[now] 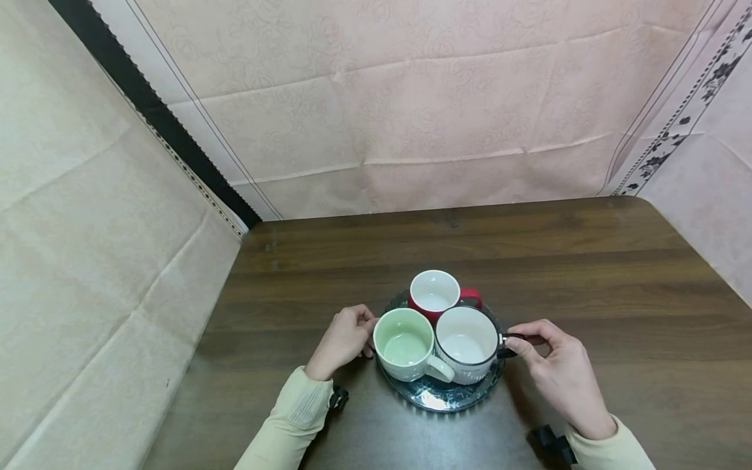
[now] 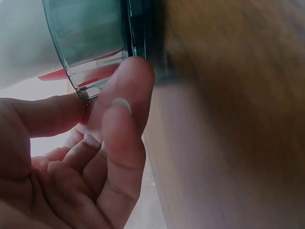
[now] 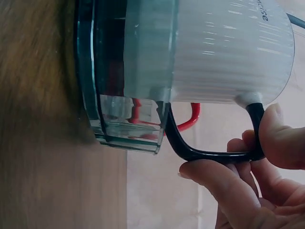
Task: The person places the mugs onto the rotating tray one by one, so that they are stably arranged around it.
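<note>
A round, clear glass tray (image 1: 437,399) with a raised wall holds three mugs, all upright. The pale green mug (image 1: 404,336) stands at the left, its handle towards the front right. Behind stands a mug that is red outside and white inside (image 1: 435,290). On the right is a white ribbed mug (image 1: 468,339) with a dark rim and black handle (image 3: 209,156). My left hand (image 1: 348,338) pinches the tray's left rim between thumb and fingers (image 2: 128,83). With thumb and fingers, my right hand (image 1: 558,369) grips the white mug's black handle.
The tray rests on a brown wooden table (image 1: 317,261). Pale patterned cloth (image 1: 411,117) hangs behind the table's far edge and along both sides. A dark strip (image 1: 158,111) runs down the cloth at the left.
</note>
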The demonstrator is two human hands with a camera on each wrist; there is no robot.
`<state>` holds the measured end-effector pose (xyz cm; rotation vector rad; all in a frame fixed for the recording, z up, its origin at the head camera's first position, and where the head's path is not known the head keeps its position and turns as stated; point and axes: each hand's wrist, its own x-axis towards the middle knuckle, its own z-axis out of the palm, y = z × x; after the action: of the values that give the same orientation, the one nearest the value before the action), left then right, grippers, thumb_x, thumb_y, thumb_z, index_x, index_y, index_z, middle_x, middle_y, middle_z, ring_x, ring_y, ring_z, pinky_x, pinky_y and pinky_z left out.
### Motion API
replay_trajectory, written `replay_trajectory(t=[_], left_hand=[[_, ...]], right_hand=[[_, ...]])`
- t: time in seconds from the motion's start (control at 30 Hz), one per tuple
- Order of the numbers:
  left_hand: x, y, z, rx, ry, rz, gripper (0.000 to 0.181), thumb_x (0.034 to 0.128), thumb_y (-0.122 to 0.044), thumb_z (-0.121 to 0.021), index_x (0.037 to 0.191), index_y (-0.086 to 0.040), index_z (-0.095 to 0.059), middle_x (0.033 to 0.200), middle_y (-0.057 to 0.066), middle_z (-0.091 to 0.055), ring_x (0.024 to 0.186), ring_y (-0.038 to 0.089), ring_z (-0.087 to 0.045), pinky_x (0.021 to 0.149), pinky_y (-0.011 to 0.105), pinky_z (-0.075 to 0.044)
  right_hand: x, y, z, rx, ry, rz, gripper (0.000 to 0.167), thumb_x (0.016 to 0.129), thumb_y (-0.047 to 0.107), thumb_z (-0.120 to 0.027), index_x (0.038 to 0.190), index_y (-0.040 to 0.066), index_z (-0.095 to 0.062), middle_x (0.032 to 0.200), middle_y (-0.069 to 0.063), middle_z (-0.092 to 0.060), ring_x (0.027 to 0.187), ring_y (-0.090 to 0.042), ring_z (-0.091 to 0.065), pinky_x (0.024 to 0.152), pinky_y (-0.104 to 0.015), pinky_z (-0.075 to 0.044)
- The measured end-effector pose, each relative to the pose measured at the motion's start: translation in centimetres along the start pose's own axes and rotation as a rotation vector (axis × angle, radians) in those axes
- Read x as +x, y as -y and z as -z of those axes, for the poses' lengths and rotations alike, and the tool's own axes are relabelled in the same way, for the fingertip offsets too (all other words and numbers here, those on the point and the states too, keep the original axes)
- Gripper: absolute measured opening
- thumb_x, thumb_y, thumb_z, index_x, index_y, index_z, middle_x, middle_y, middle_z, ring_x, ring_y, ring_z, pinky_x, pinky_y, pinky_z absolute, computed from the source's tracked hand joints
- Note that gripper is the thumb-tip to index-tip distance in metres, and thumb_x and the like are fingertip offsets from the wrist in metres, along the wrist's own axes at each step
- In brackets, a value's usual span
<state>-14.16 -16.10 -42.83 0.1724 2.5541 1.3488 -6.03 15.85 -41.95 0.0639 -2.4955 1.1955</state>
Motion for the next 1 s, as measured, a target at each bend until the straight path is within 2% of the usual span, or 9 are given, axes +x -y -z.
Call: replay_trajectory(t=[0.3,0.67,1.0], left_hand=[[0.0,-0.1,0.0,0.001,-0.002,0.0,0.016,0.0992,-0.009,-0.053,0.089,-0.002,-0.062,0.066,0.007,-0.06,0.05,0.02,-0.061,0.049,0.033,-0.052],[0.1,0.0,0.0,0.012,0.0,-0.001,0.016,0.0992,-0.01,-0.053,0.09,-0.001,-0.063,0.066,0.007,-0.06,0.05,0.02,-0.061,0.05,0.033,-0.052],[0.3,0.0,0.1,0.016,0.003,0.011,0.016,0.0994,-0.01,-0.053,0.091,-0.002,-0.063,0.068,0.007,-0.06,0.052,0.021,-0.062,0.05,0.033,-0.052]], right_hand=[[0.0,-0.1,-0.1,-0.003,0.022,-0.013,0.015,0.081,0.01,-0.08,0.093,0.012,-0.072,0.085,0.005,-0.067,0.068,-0.007,-0.055,0.055,-0.018,-0.04],[0.7,-0.7,-0.2,0.026,0.028,0.053,0.015,0.08,0.006,-0.079,0.092,0.013,-0.071,0.083,0.006,-0.067,0.067,-0.007,-0.056,0.059,-0.016,-0.04],[1.6,-1.1,0.0,0.036,0.12,0.058,0.015,0.083,0.008,-0.077,0.095,0.014,-0.071,0.084,0.006,-0.065,0.065,-0.012,-0.052,0.054,-0.021,-0.041]])
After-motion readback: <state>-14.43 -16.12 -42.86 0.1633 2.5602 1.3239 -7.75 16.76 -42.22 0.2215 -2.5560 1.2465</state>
